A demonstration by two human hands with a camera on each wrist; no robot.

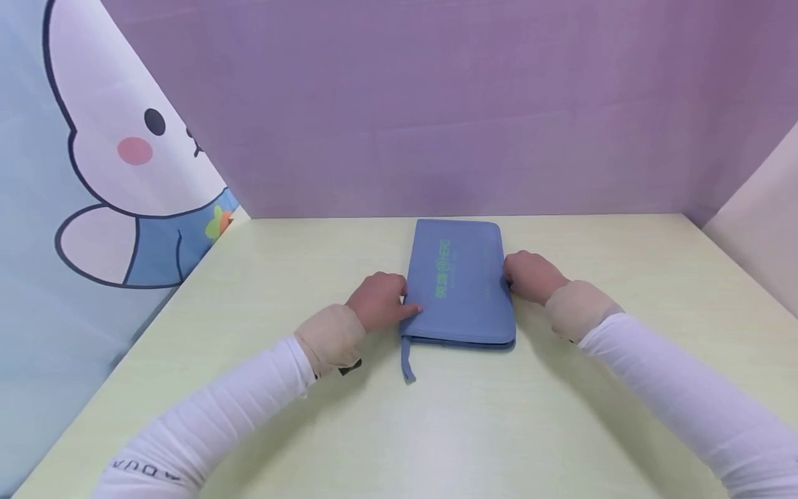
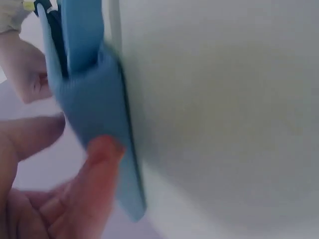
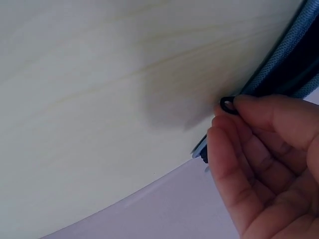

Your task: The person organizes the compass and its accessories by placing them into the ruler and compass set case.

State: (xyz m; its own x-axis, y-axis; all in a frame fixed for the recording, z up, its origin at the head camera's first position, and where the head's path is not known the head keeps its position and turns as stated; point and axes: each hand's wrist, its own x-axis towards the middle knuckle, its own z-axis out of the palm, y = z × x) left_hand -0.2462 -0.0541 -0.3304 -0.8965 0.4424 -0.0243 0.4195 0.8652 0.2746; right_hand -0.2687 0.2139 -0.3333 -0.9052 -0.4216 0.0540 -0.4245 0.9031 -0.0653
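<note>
A blue zip case (image 1: pixel 460 277) with green lettering lies flat on the table. At its left long edge is my left hand (image 1: pixel 382 302), thumb over the top cover. In the left wrist view, a fingertip of this hand (image 2: pixel 89 184) presses the case's spine (image 2: pixel 94 107), and the thumb is by its upper edge. My right hand (image 1: pixel 535 277) is at the opposite long edge. Up close, the thumb and finger of my right hand (image 3: pixel 269 149) pinch a small black zipper pull (image 3: pixel 228 105). The zipper side gapes beside them, dark inside.
A blue strap (image 1: pixel 407 360) hangs off the case's near left corner onto the pale wooden table (image 1: pixel 474 423). Behind the table rises a purple backdrop (image 1: pixel 436 111). A cartoon-printed blue cloth (image 1: pixel 93 346) hangs at the left.
</note>
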